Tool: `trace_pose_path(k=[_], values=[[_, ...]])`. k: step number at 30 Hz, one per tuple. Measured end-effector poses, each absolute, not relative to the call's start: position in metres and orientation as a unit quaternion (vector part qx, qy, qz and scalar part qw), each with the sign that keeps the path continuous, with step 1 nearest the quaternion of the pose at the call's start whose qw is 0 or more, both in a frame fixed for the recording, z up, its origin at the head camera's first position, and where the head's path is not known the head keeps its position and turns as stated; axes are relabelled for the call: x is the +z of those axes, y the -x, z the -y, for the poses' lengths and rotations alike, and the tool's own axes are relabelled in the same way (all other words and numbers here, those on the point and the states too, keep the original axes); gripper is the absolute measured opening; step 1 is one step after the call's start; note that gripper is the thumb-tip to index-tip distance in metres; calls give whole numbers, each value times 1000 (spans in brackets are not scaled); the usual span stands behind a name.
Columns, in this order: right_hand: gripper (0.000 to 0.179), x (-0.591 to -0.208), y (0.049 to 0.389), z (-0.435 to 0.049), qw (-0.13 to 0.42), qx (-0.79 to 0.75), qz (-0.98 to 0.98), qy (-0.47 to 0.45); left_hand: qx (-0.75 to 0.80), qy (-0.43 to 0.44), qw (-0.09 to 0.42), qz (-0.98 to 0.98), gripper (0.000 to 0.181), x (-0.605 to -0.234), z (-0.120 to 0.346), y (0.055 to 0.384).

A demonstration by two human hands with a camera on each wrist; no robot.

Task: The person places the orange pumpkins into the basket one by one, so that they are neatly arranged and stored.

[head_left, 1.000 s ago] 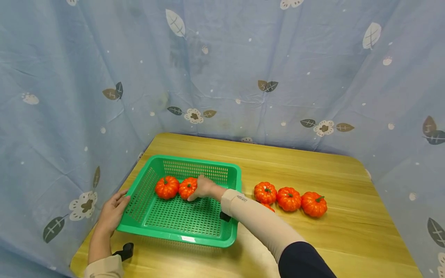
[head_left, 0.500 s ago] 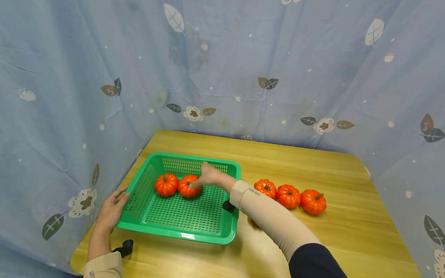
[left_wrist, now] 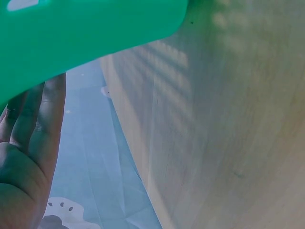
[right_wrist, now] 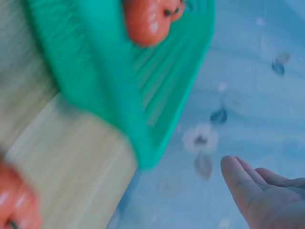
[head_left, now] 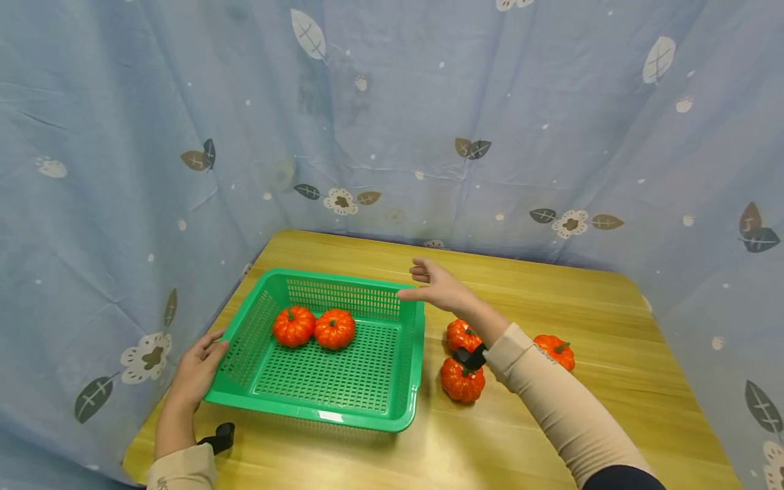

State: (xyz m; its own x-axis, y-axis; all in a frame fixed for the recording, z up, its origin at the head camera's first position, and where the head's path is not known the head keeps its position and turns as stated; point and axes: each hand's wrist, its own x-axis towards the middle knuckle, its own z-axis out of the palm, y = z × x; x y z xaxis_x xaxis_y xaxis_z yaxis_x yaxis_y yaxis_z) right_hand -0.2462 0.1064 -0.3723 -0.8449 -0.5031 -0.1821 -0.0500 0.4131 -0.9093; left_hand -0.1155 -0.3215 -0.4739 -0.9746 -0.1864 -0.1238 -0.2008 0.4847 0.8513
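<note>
My left hand (head_left: 197,366) holds the left rim of a green plastic basket (head_left: 361,423), its fingers (left_wrist: 46,114) reaching under the rim in the left wrist view. Two small orange-red pumpkins (head_left: 294,326) (head_left: 335,329) sit side by side in the basket, towards its back left. Over the basket's back right corner, my right hand (head_left: 442,289) is in the air with fingers spread and nothing in them. Right of the basket, two more pumpkins (head_left: 462,382) (head_left: 461,335) lie on the table, and another pumpkin (head_left: 554,351) shows farther right, partly behind the sleeve.
The wood-grain table (head_left: 637,401) carries everything. A blue patterned curtain (head_left: 392,122) hangs around its back and sides. Black wrist mounts (head_left: 224,437) stick out from both forearms; the right one overlaps the pumpkins beside the basket in the head view.
My right hand has let go of the second pumpkin in the basket, then lifted and moved right to the basket's back right corner. My left hand has stayed on the rim.
</note>
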Motion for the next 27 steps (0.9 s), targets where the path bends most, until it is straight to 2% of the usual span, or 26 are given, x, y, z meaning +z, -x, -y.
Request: trace_pose_path(k=[8, 14, 19, 27], values=[[89, -388, 218, -198, 179, -543, -812, 117, 499, 108, 19, -860, 69, -475, 322, 114], [83, -406, 189, -242, 150, -535, -826, 98, 500, 109, 19, -859, 69, -468, 323, 118], [78, -428, 164, -255, 149, -520, -836, 92, 503, 109, 18, -857, 70, -464, 323, 123], [76, -468, 140, -249, 184, -523, -828, 83, 504, 114, 17, -856, 69, -469, 321, 117]])
